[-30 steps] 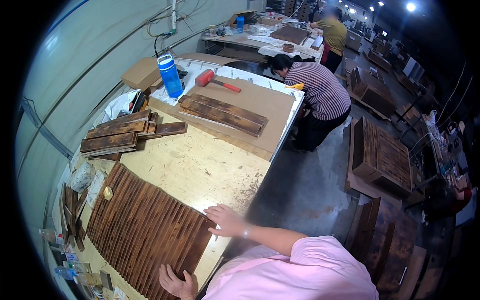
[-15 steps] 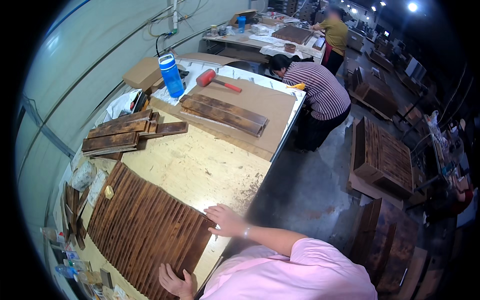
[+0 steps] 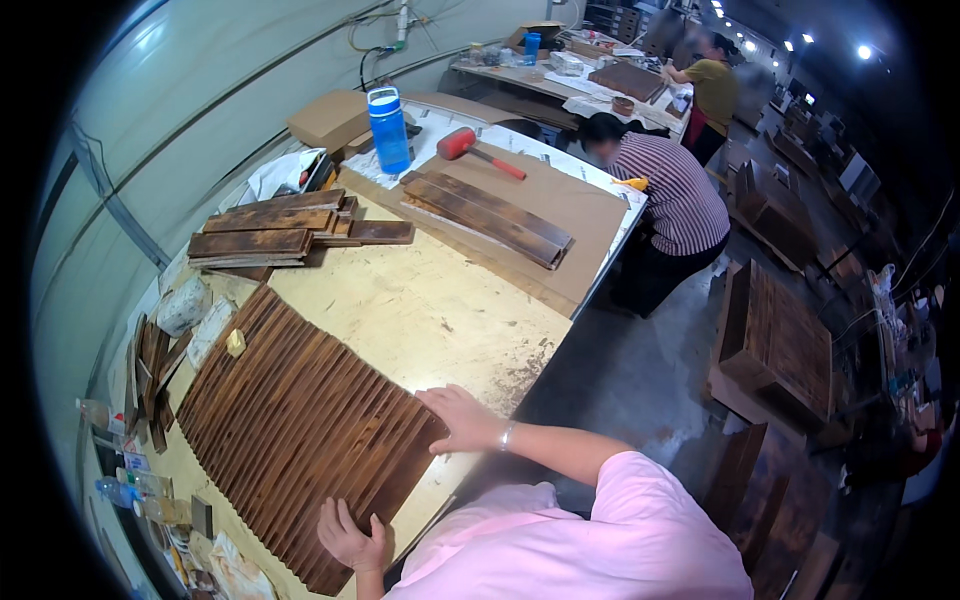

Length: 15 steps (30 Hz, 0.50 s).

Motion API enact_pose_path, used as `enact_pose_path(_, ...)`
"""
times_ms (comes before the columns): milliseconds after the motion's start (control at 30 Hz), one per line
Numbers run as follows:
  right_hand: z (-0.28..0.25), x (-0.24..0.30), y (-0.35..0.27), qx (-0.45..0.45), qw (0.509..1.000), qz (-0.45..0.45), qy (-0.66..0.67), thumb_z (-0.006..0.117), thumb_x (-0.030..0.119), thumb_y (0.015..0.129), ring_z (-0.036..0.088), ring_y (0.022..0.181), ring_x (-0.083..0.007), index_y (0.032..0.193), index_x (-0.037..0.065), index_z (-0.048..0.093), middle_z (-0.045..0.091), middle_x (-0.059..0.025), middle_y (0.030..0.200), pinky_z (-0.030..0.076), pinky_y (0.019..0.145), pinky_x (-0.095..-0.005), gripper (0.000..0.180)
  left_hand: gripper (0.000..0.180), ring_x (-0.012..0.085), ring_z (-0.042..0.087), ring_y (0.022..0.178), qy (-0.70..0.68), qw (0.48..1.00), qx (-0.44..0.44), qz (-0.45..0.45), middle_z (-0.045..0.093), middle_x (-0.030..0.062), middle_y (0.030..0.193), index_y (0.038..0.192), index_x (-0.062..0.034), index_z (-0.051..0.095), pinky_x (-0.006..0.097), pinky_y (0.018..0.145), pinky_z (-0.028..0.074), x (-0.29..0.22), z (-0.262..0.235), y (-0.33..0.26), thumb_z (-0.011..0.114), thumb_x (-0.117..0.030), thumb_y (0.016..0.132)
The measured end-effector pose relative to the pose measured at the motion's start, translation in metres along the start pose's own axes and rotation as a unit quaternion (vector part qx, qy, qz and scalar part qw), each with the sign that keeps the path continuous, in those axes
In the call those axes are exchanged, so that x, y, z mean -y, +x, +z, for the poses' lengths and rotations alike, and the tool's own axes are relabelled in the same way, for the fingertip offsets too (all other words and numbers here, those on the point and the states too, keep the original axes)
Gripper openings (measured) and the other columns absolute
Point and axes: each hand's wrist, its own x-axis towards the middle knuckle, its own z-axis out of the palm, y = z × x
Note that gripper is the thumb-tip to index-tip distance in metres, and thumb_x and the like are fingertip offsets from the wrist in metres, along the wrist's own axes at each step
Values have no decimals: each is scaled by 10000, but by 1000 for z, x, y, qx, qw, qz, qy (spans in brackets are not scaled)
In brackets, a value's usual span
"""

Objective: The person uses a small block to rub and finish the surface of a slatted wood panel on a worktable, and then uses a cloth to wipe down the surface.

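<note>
A dark brown wooden panel of many narrow parallel slats [image 3: 300, 430] lies on the pale worktable, a wider plain board along its right side. My left hand [image 3: 350, 537] rests flat near its lower edge, fingers apart on the wood. At the panel's upper right corner, my right hand [image 3: 463, 420] lies with its fingers against the edge and thumb apart. Neither hand grips anything that I can see. A small yellowish lump [image 3: 236, 343] sits on the panel's far left part.
Loose brown boards [image 3: 255, 240] are stacked at the far left. More boards [image 3: 490, 218] lie on cardboard beside a red mallet [image 3: 457, 143] and a blue bottle [image 3: 390, 140]. A co-worker in a striped top [image 3: 675, 185] bends by the table's right edge; bottles stand at the lower left.
The view has turned, so the surroundings sit farther right. My right hand's fingers have shifted closer in against the panel's corner. My left hand stays on the slats.
</note>
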Motion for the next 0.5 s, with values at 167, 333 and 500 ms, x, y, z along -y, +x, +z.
enact_pose_path(167,-14,14,12,-3,999,14,36,858,365,706,429,1366,-388,1511,-45,369,470,-243,1482,341,1181,-430,1028,596,436,518,1272,-20,1000,-1,-5,559,201,1383,1283,-19,587,562,1043,415,2,-3,4,656,-428,855)
enact_pose_path(333,-9,16,15,17,999,26,8,844,474,723,412,1373,-371,1522,-11,351,460,-206,1490,313,1201,-433,1057,567,426,516,1261,-93,994,28,-43,557,189,1384,1261,-40,606,547,1042,410,6,-12,6,722,-349,800)
enact_pose_path(500,-9,17,11,-4,1000,23,-6,856,444,708,439,1346,-372,1506,-6,379,482,-204,1465,344,1183,-435,1033,477,409,531,1214,-211,972,68,-78,585,180,1328,1229,-40,626,522,1045,414,11,-31,19,741,-167,783)
